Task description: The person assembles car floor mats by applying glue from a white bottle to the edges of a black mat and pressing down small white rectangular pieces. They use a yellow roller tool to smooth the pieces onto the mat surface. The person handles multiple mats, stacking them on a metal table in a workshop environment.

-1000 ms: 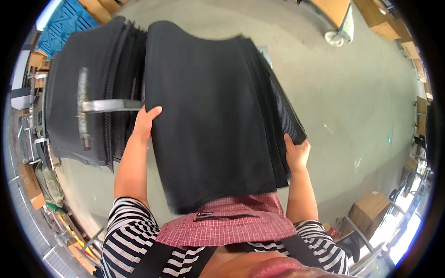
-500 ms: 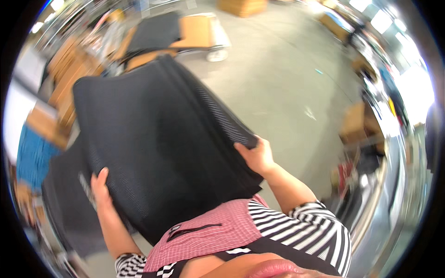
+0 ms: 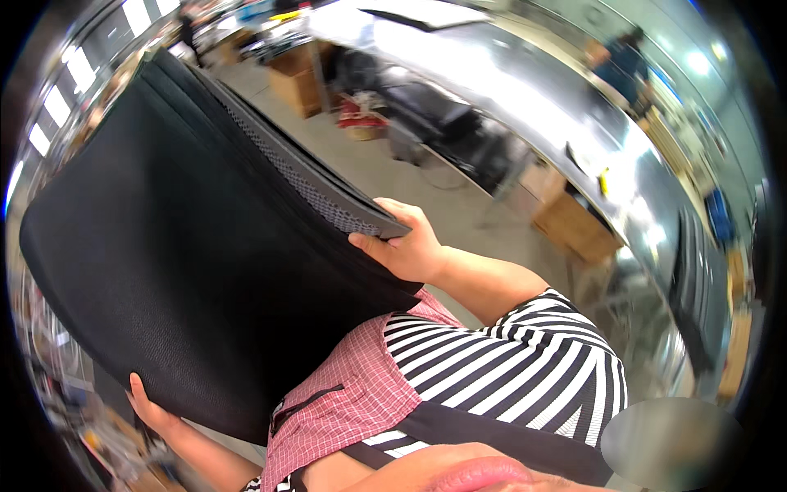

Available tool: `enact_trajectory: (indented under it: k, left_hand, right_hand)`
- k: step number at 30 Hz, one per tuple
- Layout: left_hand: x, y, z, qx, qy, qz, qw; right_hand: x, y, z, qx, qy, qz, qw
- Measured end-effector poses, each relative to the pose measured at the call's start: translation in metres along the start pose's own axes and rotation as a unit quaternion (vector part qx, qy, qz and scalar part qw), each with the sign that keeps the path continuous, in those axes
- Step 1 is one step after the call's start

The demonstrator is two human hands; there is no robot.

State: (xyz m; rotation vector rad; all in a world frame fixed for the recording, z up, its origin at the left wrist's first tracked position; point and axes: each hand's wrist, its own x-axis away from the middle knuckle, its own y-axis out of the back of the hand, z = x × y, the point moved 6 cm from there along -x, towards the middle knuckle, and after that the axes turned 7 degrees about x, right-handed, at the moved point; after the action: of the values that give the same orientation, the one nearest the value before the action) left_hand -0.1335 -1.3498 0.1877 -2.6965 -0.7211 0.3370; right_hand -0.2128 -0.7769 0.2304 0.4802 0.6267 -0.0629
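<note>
Both hands are on a stack of black mats (image 3: 188,271), big flat sheets held against the chest and tilted up to the left. My right hand (image 3: 406,246) clamps the stack's near right corner, thumb on top, fingers curled under the layered edges. My left hand (image 3: 152,410) grips the lower left edge from beneath; only the fingers and part of the palm show, the rest is hidden by the mats.

Risks, as I judge them:
- The layers are fanned at the right edge, with a perforated sheet (image 3: 303,184) showing between solid ones. A loose pinch there could let one sheet slide out.
- The stack blocks most of the view ahead and down, so I can't see the floor near my feet. Tripping is the main worry.
- Clutter stands nearby: a wooden crate (image 3: 574,225) to the right and dark equipment (image 3: 443,131) further back. The wide stack could catch on something in a turn.
- The left hand carries the low end alone; if that grip slips, the whole stack tips down and left.

The picture is motion-blurred, so finer detail can't be made out.
</note>
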Motion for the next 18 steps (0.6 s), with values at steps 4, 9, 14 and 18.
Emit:
enact_trajectory:
  k: [4,9,14,18]
  left_hand:
    - [0.042,-0.125,-0.013,0.037,0.007,0.142,0.989]
    - [0.053,-0.3,-0.019,0.082,0.05,0.291,0.952]
    - [0.218,-0.456,0.037,0.117,0.106,0.388,0.908]
    - [0.328,-0.58,0.063,0.126,0.186,0.502,0.835]
  right_hand:
    - [0.127,0.139,0.06,0.086,-0.026,-0.163,0.983]
    - [0.203,0.246,0.122,0.204,-0.173,-0.277,0.923]
    - [0.355,0.365,0.172,0.283,-0.18,-0.397,0.854]
    - [0.446,0.418,0.206,0.352,-0.233,-0.454,0.785]
